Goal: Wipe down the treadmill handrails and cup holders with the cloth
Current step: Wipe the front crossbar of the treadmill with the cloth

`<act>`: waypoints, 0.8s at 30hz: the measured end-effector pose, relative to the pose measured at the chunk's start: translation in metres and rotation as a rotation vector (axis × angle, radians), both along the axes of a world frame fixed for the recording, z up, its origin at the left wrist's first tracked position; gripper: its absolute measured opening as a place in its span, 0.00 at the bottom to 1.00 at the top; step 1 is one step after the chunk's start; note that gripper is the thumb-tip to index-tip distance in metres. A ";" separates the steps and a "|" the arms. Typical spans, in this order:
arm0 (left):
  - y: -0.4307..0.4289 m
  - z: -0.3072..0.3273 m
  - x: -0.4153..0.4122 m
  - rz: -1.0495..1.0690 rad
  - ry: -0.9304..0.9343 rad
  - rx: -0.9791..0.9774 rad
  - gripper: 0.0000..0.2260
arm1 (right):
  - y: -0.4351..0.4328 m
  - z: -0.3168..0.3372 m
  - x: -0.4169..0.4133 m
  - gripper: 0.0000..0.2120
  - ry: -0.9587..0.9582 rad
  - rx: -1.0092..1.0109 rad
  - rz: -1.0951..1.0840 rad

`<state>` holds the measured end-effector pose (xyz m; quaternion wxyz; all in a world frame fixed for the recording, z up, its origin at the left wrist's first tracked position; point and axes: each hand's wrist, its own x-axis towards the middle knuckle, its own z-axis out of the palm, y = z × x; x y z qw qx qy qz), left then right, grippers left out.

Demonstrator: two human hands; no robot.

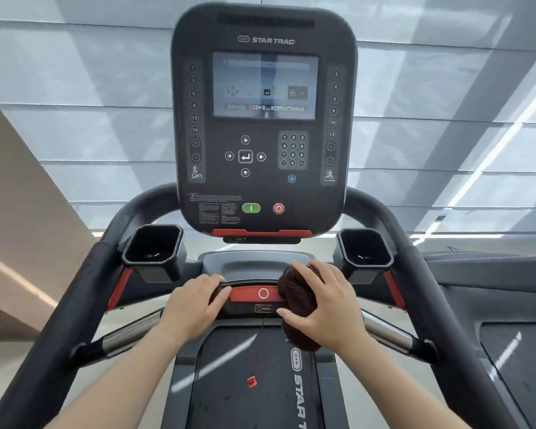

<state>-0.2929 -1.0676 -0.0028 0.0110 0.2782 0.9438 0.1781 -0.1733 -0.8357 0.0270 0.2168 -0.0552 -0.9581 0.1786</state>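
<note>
head view: right grip is clutching the cloth, soft and likely light, best held bunched in the palm, against the bar; left grip is holding the bar.

Console stands centre-rear, left cup holder and right cup holder flanking its base. On the crossbar in front: left grip, right grip (cloth beneath it).
</note>
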 end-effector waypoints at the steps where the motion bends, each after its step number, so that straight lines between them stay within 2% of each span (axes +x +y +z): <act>1: -0.001 -0.001 0.002 0.019 0.001 0.023 0.15 | -0.003 -0.003 -0.001 0.34 0.044 -0.036 0.016; 6: 0.007 -0.006 0.011 0.098 0.175 0.094 0.19 | -0.039 -0.013 -0.021 0.22 0.143 -0.060 0.001; 10: 0.007 -0.008 0.011 0.112 0.225 0.102 0.16 | -0.025 -0.020 -0.018 0.23 0.185 -0.018 0.088; 13: 0.005 -0.011 0.008 0.107 0.241 0.096 0.15 | -0.010 -0.026 -0.009 0.23 0.236 -0.066 -0.005; 16: 0.003 -0.009 0.007 0.076 0.216 0.065 0.15 | -0.022 -0.028 -0.014 0.22 0.245 -0.089 -0.115; 20: 0.001 -0.004 -0.001 0.022 0.075 0.029 0.15 | -0.048 -0.025 -0.029 0.22 0.190 -0.012 0.059; 22: -0.006 -0.002 -0.003 -0.021 -0.057 0.058 0.14 | -0.050 -0.021 -0.033 0.22 0.163 0.000 0.120; 24: -0.021 0.003 -0.002 -0.068 -0.094 0.099 0.15 | -0.048 -0.021 -0.033 0.23 0.160 -0.002 0.136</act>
